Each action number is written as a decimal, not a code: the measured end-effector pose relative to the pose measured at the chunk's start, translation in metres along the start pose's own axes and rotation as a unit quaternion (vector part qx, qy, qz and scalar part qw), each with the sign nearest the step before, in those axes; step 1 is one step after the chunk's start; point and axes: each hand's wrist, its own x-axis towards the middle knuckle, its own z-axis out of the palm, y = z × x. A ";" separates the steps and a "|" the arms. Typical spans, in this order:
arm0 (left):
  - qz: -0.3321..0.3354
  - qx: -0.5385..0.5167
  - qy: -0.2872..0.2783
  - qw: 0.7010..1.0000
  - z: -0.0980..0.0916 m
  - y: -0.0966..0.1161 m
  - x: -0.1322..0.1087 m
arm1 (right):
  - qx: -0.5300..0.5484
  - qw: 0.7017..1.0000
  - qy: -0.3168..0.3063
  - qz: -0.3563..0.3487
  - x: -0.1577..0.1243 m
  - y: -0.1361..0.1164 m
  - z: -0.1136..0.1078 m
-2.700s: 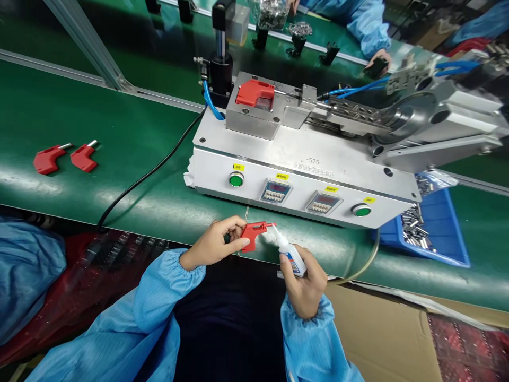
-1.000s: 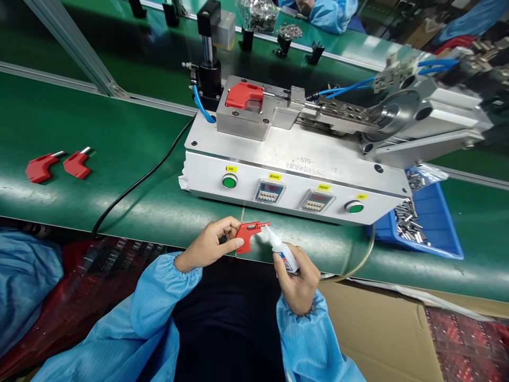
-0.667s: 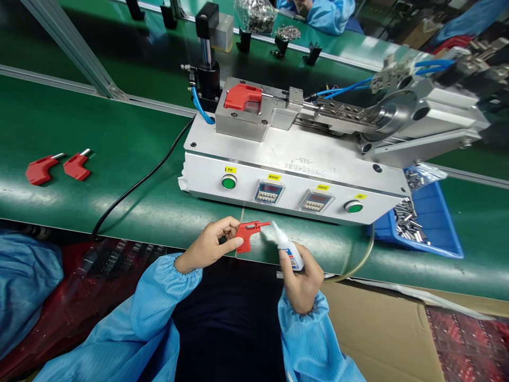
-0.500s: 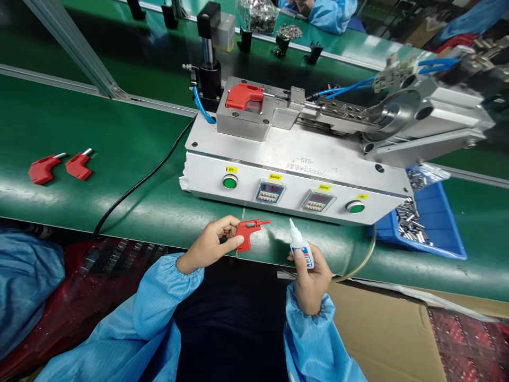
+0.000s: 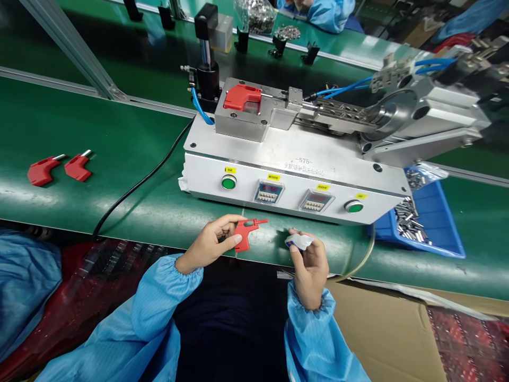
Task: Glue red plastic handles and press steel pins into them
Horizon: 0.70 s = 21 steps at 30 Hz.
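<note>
In my left hand (image 5: pixel 209 241) is a red gun-shaped plastic part (image 5: pixel 244 236), pinched by its grip end, with its thin tip pointing right. My right hand (image 5: pixel 310 260) is closed around a small white glue bottle (image 5: pixel 300 242), which is tipped over; its nozzle is hard to make out. The two hands are apart, just above the front edge of the green bench (image 5: pixel 270 246). Another red part (image 5: pixel 240 97) sits in the metal fixture of the machine (image 5: pixel 294 180) in front of me, with a metal rod meeting its right end.
Two red parts with metal tubes (image 5: pixel 43 171) lie on the bench at left. A black cable (image 5: pixel 139 183) runs to the machine. At right stands a blue bin (image 5: pixel 441 228) of metal tubes. A cardboard box (image 5: pixel 382 329) is below; a co-worker's blue sleeve (image 5: pixel 330 15) shows across the bench.
My right hand has turned the glue bottle from nozzle-up to a tipped position. My left hand keeps its hold on the red part, nearly still. The view has shifted slightly.
</note>
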 end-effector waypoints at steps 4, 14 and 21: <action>-0.003 0.015 0.004 1.000 0.000 0.001 -0.001 | -0.060 0.998 -0.014 -0.030 0.005 0.007 -0.001; -0.037 0.035 0.028 0.998 0.003 -0.013 -0.011 | -0.190 0.976 -0.036 -0.103 0.004 -0.017 -0.070; -0.035 0.045 0.033 0.998 0.003 -0.024 -0.009 | -0.438 0.898 0.037 -0.034 0.120 -0.055 -0.190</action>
